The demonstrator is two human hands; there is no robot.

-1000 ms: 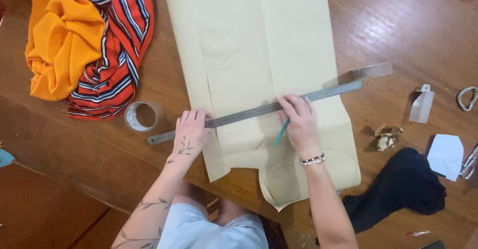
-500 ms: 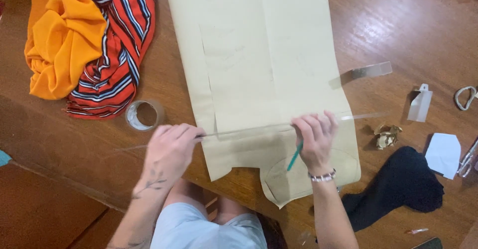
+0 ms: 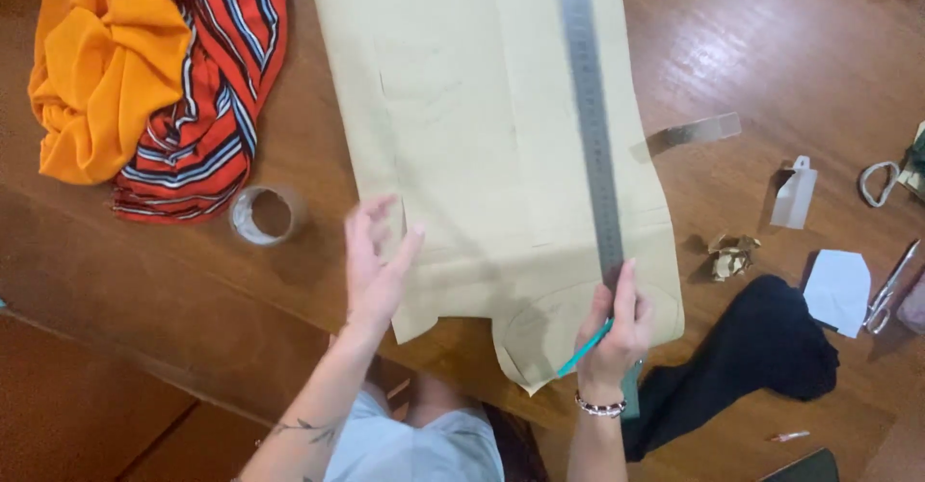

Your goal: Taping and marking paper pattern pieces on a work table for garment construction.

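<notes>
Step in hand: laying the ruler (image 3: 590,116) on the pattern paper (image 3: 472,125) for a marked line. The long steel ruler runs lengthwise up the sheet, from near the person's body toward the far end, slightly right of the sheet's middle.

Right hand (image 3: 617,333): grip closed on the near end of the ruler, fingers wrapped over it. The same hand also carries a teal pencil (image 3: 584,349), which points down and left and is clear of the paper. It is not in a writing hold.

Left hand (image 3: 374,260): open, fingers spread, holding nothing. It hovers at or just over the sheet's left edge; whether the palm touches the paper cannot be told.

The paper lies flat on the wooden tabletop (image 3: 790,48), its near end cut to a curved notch overhanging toward the person.

Around the work: a tape roll (image 3: 262,215) just left of the sheet, orange cloth (image 3: 106,67) and striped cloth (image 3: 217,77) at far left, dark cloth (image 3: 761,347) at near right, scissors (image 3: 891,284) at the right edge.

Judgement: the ruler appears placed but not yet pinned. The next move calls for the left hand to press the ruler flat mid-length, the edge to be matched to the faint marks on the sheet, and the pencil to be shifted into a drawing hold.
</notes>
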